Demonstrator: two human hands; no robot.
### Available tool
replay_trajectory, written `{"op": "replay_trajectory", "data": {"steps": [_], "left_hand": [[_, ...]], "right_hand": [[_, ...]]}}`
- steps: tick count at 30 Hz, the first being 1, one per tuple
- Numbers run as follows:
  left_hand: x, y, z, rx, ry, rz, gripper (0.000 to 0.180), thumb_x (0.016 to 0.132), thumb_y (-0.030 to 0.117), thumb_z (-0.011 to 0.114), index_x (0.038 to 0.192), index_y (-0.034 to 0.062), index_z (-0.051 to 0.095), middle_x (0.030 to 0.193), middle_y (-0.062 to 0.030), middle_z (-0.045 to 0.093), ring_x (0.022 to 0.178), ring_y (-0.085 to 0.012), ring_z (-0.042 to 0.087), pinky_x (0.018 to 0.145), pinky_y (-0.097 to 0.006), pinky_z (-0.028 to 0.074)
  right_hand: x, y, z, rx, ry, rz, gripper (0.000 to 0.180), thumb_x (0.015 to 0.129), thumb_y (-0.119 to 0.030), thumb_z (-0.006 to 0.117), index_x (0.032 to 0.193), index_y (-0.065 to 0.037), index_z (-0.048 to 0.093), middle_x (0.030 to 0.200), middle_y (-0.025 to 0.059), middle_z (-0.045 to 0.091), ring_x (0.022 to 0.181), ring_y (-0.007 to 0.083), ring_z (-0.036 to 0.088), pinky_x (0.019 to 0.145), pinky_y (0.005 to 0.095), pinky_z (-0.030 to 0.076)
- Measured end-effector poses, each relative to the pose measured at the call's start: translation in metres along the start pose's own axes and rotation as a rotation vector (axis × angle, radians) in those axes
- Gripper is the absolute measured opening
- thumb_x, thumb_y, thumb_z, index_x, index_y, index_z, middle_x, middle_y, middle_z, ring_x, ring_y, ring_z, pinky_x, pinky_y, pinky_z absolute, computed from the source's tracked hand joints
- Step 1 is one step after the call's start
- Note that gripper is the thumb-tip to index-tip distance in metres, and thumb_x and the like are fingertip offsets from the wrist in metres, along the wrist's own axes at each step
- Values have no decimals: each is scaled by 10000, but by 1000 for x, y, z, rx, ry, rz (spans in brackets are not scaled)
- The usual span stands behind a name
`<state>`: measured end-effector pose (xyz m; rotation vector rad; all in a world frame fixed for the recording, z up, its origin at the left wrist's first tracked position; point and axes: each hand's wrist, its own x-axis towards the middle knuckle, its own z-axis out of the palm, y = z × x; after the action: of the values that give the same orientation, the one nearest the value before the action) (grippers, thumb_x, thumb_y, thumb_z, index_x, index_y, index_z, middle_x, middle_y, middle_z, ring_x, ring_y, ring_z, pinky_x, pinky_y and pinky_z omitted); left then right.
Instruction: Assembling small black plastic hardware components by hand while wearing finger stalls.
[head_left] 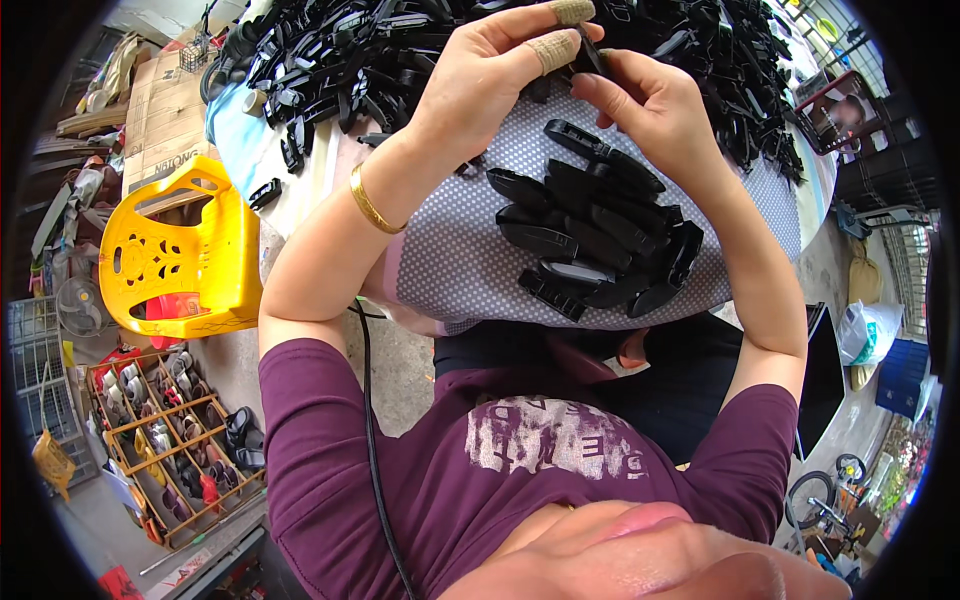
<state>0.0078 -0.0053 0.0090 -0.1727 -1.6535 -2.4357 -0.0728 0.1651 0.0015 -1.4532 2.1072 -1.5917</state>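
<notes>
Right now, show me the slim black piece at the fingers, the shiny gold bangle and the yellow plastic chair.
Slim black piece [594, 58], head view: its exposed middle.
Shiny gold bangle [368, 208], head view: the band's outer face.
Yellow plastic chair [198, 242], head view: solid plastic beside the cutouts.

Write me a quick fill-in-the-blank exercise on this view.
The left hand and right hand meet at a slim, elongated piece coloured ____.
A gold-coloured, ring-shaped bangle circles the forearm on the person's ____ side.
The plastic armchair with the pierced back is coloured ____.
The grey cloth under the nearer black, glossy pieces is patterned with white ____.

Missing words: black; left; yellow; dots.
</notes>
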Motion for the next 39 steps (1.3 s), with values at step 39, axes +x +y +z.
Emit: {"op": "replay_trajectory", "data": {"steps": [39], "left_hand": [[-1,59,-39,2000,339,330,140,767,65,635,896,11,642,872,-164,597,899,-340,538,820,-399,454]], "right_hand": [[15,-11,-25,229,313,336,310,855,40,457,1138,-7,577,967,67,634,726,91,601,575,198,492]]}}
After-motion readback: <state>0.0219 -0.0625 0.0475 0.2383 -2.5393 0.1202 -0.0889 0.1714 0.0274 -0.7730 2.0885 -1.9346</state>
